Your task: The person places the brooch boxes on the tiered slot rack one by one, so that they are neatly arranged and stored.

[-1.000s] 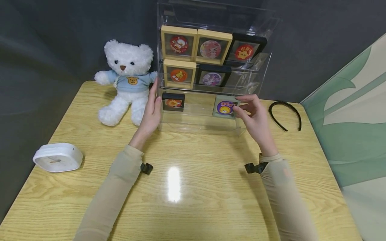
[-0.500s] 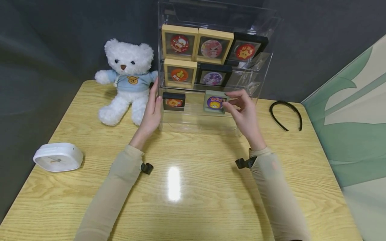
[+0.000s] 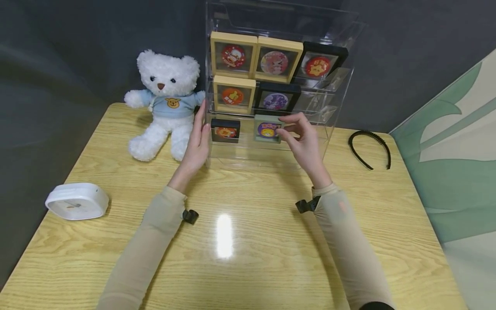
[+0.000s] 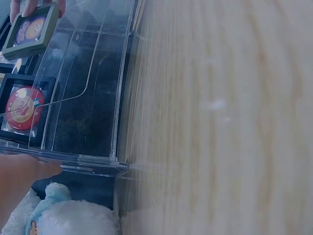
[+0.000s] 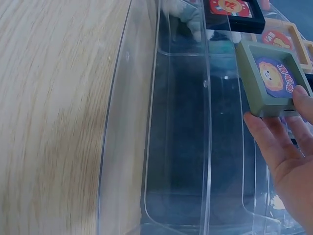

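My right hand (image 3: 306, 144) pinches a small green frame (image 3: 267, 128) by its right edge, thumb and fingers (image 5: 274, 142) curled onto it. The frame is square and thick, grey-green, with a round picture behind its window: a yellow lion face on purple. It stands upright at the lowest step of the clear stand (image 3: 333, 82), just left of my fingertips and right of a black frame (image 3: 225, 129) holding an orange picture; whether it rests on the step I cannot tell. My left hand (image 3: 196, 144) lies flat with straight fingers against the stand's left wall, gripping nothing. Above my hands the stand's upper steps carry three tan frames and two black ones, each with a round badge. Left of my left hand sits a white teddy bear (image 3: 165, 103) in a pale blue top, and nearer me on that side a white clock (image 3: 77, 201) lies flat. Right of my right hand, well apart, lies a black headband (image 3: 369, 148). Everything stands on a pale wooden table (image 3: 248, 241) with a glare spot, dark grey cloth behind, and a green and cream panel at the right.
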The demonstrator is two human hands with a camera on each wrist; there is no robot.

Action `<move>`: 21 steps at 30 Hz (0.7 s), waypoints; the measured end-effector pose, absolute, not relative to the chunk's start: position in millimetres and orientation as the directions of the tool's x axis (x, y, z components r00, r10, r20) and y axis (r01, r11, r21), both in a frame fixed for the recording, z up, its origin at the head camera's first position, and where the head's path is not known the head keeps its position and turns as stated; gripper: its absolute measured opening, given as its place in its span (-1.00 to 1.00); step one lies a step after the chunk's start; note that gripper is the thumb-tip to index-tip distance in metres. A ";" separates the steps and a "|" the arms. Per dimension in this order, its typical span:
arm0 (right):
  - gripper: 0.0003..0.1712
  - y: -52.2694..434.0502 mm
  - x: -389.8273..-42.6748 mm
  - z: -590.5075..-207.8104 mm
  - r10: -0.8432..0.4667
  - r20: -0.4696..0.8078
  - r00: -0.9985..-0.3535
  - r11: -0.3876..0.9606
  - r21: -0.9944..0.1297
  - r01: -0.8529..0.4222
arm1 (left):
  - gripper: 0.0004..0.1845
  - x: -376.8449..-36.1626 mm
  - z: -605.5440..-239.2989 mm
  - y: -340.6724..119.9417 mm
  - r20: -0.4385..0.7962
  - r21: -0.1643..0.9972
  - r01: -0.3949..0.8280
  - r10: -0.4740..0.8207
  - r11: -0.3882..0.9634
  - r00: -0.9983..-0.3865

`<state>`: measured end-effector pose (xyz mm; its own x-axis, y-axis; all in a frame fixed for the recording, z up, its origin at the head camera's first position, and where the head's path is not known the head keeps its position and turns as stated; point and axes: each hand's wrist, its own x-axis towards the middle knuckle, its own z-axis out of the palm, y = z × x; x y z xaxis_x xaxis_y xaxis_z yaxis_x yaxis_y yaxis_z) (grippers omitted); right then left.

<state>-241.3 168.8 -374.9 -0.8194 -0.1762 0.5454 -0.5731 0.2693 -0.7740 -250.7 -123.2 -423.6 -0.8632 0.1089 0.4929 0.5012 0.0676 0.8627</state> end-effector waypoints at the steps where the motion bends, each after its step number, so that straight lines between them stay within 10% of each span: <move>1: -0.70 167.7 -242.1 -375.3 -0.179 0.542 -0.821 0.269 -0.776 -0.570 | -0.38 -251.0 -423.9 -122.9 0.497 0.860 0.505 0.110 0.066 -0.861; 21: -0.74 149.7 -254.1 -387.8 -0.211 0.503 -0.838 0.361 -0.757 -0.545 | -0.38 -252.3 -424.0 -123.3 0.500 0.858 0.509 0.109 0.075 -0.859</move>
